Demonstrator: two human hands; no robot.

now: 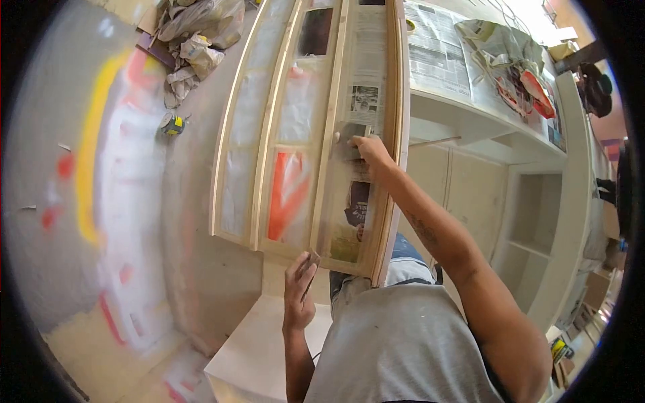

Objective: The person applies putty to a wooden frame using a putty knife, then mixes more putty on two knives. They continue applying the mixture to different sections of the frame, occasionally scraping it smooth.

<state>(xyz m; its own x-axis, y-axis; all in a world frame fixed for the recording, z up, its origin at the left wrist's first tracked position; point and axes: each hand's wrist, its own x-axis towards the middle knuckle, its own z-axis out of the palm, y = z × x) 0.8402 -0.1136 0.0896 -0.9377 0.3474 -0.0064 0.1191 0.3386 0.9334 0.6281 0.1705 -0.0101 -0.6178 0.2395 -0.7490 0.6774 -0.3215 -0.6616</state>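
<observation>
A long wooden frame (329, 121) with slats stands before me, its openings backed by plastic film and newspaper. My right hand (369, 149) reaches over its right column, fingers closed at a small greyish flat thing (352, 131) that is blurred and cannot be identified. By the lower edge of the frame, my left hand (300, 279) is closed on a thin brown folded piece (314, 258), held between thumb and fingers. A light round spot shows on the slat left of my right hand.
Crumpled plastic and paper (195, 57) lie at the upper left, near a dark can (173, 124). On the right, newspaper (437, 50) covers a white cabinet (524, 158) bearing plastic and a red-edged item (536, 94). A white board (248, 346) lies below my left hand.
</observation>
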